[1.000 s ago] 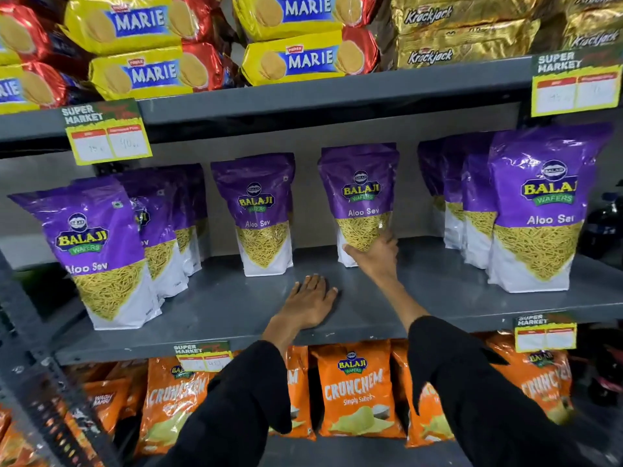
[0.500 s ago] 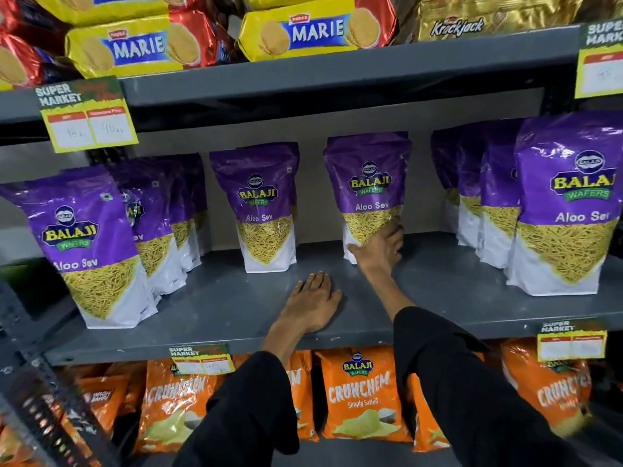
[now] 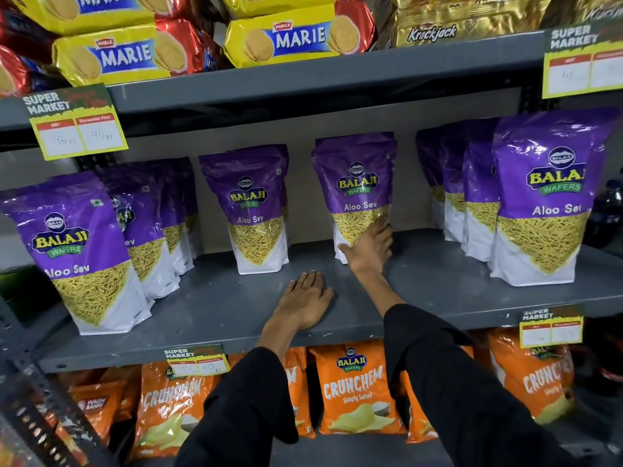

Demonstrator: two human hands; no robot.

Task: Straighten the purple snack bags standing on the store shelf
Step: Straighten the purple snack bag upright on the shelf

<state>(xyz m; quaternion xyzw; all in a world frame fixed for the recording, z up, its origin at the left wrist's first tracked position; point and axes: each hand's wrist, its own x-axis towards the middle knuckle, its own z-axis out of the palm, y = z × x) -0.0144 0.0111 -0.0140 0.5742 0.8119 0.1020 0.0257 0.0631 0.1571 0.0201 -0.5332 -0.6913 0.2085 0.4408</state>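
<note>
Right hand (image 3: 369, 249) grips lower front of upright glossy purple plastic snack bag (image 3: 357, 187); left hand (image 3: 305, 303) spread flat on grey metal shelf (image 3: 219, 308).

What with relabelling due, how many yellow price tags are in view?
4 yellow paper price tags: upper shelf edge, left and right; middle shelf edge, centre and right. Others may be hidden.

The right hand (image 3: 369, 249) is gripping the lower edge of an upright purple Aloo Sev bag (image 3: 357, 187) standing at twelve o'clock on the grey shelf (image 3: 215, 308). The left hand (image 3: 305, 303) is lying flat, palm down, at six o'clock from that bag.
</note>
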